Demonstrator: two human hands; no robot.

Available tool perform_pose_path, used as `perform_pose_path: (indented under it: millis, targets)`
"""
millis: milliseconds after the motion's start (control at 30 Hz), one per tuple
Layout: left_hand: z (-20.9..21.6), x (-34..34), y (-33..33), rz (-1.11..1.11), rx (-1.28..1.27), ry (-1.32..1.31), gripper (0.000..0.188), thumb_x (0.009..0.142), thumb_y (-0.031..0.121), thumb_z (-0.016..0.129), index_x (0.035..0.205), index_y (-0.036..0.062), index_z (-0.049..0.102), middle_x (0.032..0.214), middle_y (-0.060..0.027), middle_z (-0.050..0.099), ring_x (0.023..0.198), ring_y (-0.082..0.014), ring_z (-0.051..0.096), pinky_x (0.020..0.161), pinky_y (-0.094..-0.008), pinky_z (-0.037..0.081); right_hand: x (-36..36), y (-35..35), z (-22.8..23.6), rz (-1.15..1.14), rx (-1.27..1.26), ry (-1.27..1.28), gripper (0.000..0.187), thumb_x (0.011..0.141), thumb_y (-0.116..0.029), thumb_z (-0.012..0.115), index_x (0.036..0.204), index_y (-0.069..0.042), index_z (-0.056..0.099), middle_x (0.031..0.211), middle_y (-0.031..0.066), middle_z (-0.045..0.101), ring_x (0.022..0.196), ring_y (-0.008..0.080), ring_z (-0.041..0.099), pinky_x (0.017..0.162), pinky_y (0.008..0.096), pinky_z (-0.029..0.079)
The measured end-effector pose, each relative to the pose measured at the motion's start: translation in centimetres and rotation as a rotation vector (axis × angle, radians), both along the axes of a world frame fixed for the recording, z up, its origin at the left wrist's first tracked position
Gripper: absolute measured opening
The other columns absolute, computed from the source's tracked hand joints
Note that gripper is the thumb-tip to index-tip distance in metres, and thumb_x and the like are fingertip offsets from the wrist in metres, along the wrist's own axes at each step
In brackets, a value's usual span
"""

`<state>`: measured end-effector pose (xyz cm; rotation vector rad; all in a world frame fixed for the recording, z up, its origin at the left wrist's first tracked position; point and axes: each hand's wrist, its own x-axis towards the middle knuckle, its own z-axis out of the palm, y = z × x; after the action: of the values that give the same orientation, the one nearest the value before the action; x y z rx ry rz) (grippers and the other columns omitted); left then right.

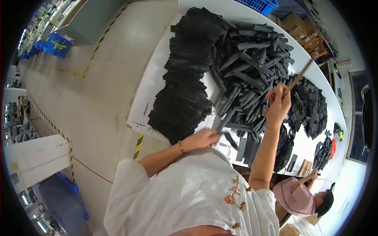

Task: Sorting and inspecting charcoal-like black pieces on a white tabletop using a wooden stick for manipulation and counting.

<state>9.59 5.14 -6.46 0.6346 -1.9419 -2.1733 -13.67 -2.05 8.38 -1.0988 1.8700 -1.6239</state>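
Note:
My right hand (280,104) is raised over the white table (140,103), closed round a thin wooden stick (301,74) that slants up to the right. Lower down, close to my body at the table's near edge, my left hand (202,139) pinches a black fabric-like strip (230,140), which bends and is partly smeared by motion. Left of centre lies a long overlapping row of flat black pieces (185,88). Beside it spreads a big pile of narrow folded black strips (252,65), partly behind my right hand.
Another heap of black pieces (311,104) lies right of the stick. A black plastic bag (284,147) sits by my right forearm. At the lower right, a person in pink (295,194) works at the same table. A blue crate (260,4) stands beyond the far edge.

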Motion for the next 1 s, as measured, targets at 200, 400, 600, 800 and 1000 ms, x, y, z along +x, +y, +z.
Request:
perform_pose_path:
  millis: [200,400,600,800,1000]
  targets:
    - [2.8,0.7,-5.2,0.582,0.193,0.126,0.025,0.097,0.022,0.047,0.082,0.004,0.055,0.071,-0.0006,0.058,0.059,-0.0041,0.049,0.05,-0.0179,0.04,1.2,4.8,-3.3,0.039,-0.023,-0.226,0.021,0.095,-0.023,0.056,0.093,-0.002,0.058,0.062,-0.0034,0.045,0.048,0.0028,0.037,0.042,0.019,0.027]
    - [2.5,-1.0,-4.8,0.592,0.228,0.154,0.024,0.095,0.021,0.047,0.08,0.0043,0.055,0.068,-0.0004,0.058,0.054,-0.004,0.046,0.047,-0.0191,0.037,6.2,8.4,-8.7,0.397,0.499,-0.405,0.036,0.093,-0.037,0.057,0.083,-0.002,0.061,0.057,-0.003,0.049,0.047,0.0048,0.041,0.041,0.0219,0.029]
    - [2.7,-1.4,-1.2,0.353,0.42,0.147,0.023,0.095,0.02,0.042,0.082,0.004,0.051,0.066,-0.0037,0.06,0.052,-0.008,0.052,0.047,-0.0215,0.04,7.4,5.8,-8.9,0.082,0.181,-0.593,0.021,0.088,-0.018,0.065,0.074,-0.005,0.057,0.058,-0.0014,0.052,0.043,0.0034,0.038,0.039,0.0196,0.026]
    - [-1.2,1.8,1.6,0.298,0.422,-0.049,0.028,0.092,0.016,0.042,0.071,0.0016,0.054,0.067,-0.005,0.061,0.057,-0.0091,0.054,0.052,-0.0224,0.044,-0.1,0.2,-4.9,-0.17,-0.074,-0.188,0.024,0.085,-0.024,0.07,0.077,-0.004,0.058,0.063,-0.0008,0.056,0.046,0.004,0.042,0.041,0.0201,0.03]
    - [-2.8,1.9,-8.3,0.554,-0.636,-0.121,0.013,0.077,0.013,0.07,0.085,0.004,0.067,0.08,-0.011,0.065,0.069,-0.0246,0.061,0.063,-0.0308,0.048,-8.5,-5.5,-2.4,-0.175,0.02,0.272,0.043,0.083,-0.033,0.071,0.1,0.004,0.058,0.08,0.0086,0.062,0.051,0.0111,0.052,0.051,0.0228,0.042]
